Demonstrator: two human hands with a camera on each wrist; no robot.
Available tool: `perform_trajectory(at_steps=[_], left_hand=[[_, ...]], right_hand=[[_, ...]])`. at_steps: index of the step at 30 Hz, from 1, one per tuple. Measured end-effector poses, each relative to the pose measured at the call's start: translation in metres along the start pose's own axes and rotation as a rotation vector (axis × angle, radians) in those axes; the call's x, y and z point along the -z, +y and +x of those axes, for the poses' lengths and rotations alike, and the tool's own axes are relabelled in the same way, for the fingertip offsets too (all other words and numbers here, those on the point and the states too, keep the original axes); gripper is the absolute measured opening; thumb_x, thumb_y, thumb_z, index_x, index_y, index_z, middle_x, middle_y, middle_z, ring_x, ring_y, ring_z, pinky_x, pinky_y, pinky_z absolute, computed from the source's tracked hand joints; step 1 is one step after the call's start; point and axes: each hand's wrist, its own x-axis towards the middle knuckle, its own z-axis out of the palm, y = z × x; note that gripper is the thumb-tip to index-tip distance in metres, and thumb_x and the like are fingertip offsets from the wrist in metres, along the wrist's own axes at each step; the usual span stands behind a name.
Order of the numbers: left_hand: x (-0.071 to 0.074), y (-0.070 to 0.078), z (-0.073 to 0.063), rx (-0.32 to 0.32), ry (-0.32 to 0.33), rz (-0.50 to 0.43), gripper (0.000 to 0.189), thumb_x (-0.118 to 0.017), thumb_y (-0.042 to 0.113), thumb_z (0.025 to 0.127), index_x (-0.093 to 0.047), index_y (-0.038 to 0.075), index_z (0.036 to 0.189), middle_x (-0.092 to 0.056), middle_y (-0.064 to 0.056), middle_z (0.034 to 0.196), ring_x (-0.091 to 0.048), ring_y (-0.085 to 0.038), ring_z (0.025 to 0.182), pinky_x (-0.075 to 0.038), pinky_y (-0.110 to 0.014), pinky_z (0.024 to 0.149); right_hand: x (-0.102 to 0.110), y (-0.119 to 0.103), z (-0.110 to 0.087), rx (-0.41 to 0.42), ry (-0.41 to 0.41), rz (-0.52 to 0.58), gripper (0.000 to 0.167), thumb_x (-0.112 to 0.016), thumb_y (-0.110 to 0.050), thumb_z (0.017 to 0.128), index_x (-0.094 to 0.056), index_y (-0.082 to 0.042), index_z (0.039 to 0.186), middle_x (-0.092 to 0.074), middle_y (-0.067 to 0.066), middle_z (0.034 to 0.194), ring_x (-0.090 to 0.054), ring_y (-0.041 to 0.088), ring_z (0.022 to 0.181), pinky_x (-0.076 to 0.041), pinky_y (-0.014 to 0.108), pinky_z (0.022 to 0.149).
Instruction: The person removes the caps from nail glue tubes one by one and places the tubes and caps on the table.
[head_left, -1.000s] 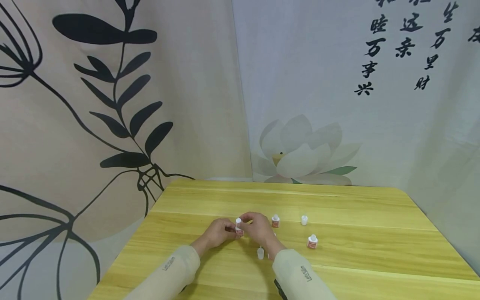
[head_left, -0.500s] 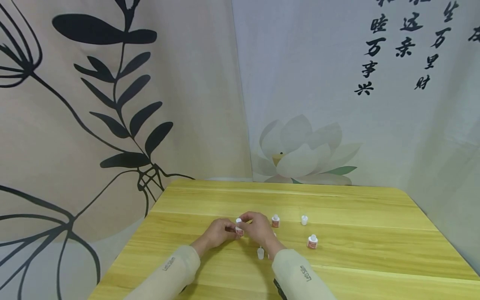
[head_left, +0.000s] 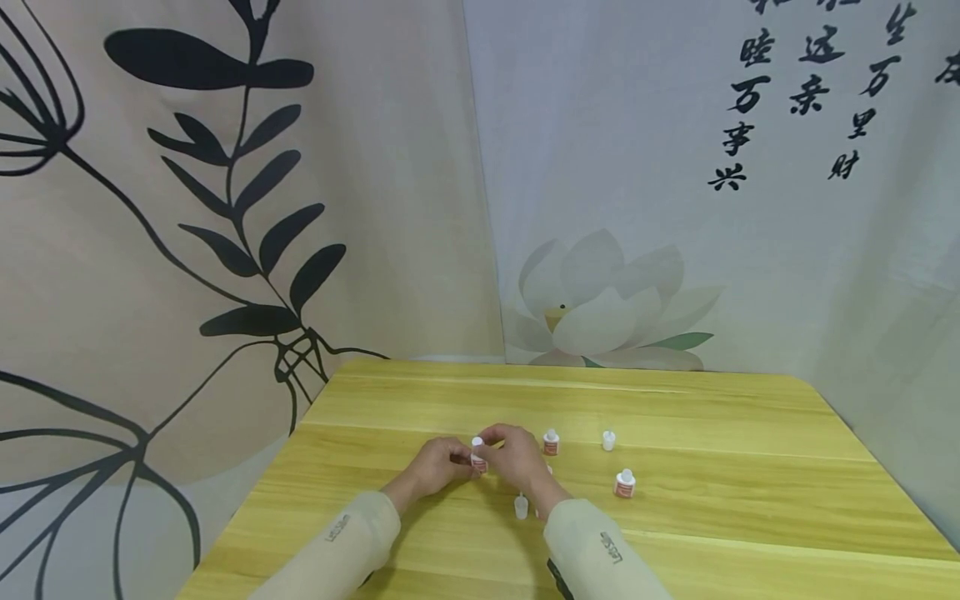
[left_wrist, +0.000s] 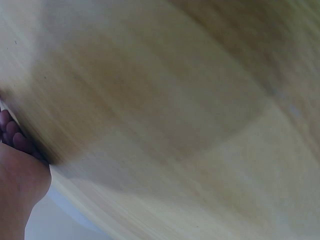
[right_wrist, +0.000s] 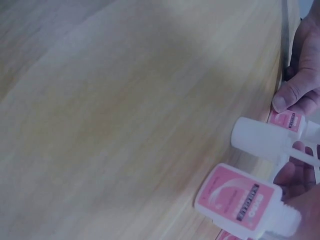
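Observation:
In the head view my left hand (head_left: pixel 435 464) grips a small nail glue bottle (head_left: pixel 479 465) with a pink-red label, low over the table. My right hand (head_left: pixel 516 454) reaches in from the right and pinches the white cap (head_left: pixel 477 442) at its top. Whether the cap is seated on the neck is hard to tell. The right wrist view shows my left thumb (right_wrist: pixel 290 95) against the held bottle's label (right_wrist: pixel 286 119). Nearer that camera stand an uncapped nail glue bottle (right_wrist: pixel 237 197) and a loose white brush cap (right_wrist: pixel 257 137). Only the heel and fingertips of my left hand (left_wrist: pixel 22 172) show in its wrist view.
On the wooden table (head_left: pixel 750 500), another bottle (head_left: pixel 551 442) stands behind my right hand and one more bottle (head_left: pixel 625 483) farther right. Loose white caps lie at the back right (head_left: pixel 608 440) and near my right wrist (head_left: pixel 521 506). My right forearm partly hides more pieces.

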Motion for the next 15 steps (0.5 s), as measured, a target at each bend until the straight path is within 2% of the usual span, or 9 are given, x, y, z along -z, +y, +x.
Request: perform_trajectory(at_steps=[8, 15], left_hand=[[0.0007, 0.0001, -0.0005, -0.004, -0.007, -0.029, 0.006, -0.075, 0.017, 0.089, -0.078, 0.014, 0.094, -0.068, 0.005, 0.092, -0.062, -0.012, 0.088, -0.052, -0.033, 0.081], [0.0007, 0.0000, -0.0011, 0.000, -0.003, -0.015, 0.006, -0.076, 0.018, 0.089, -0.078, 0.015, 0.094, -0.067, 0.005, 0.089, -0.061, -0.012, 0.086, -0.051, -0.034, 0.079]], right_hand=[[-0.0006, -0.0005, -0.0003, -0.001, -0.003, 0.001, 0.019, -0.066, -0.020, 0.096, -0.070, -0.012, 0.114, -0.066, 0.002, 0.110, -0.059, 0.018, 0.086, -0.050, 0.035, 0.069], [-0.0008, 0.0002, 0.0006, -0.002, 0.002, -0.003, 0.020, -0.068, -0.023, 0.095, -0.070, -0.012, 0.111, -0.067, 0.001, 0.107, -0.059, 0.017, 0.086, -0.050, 0.034, 0.070]])
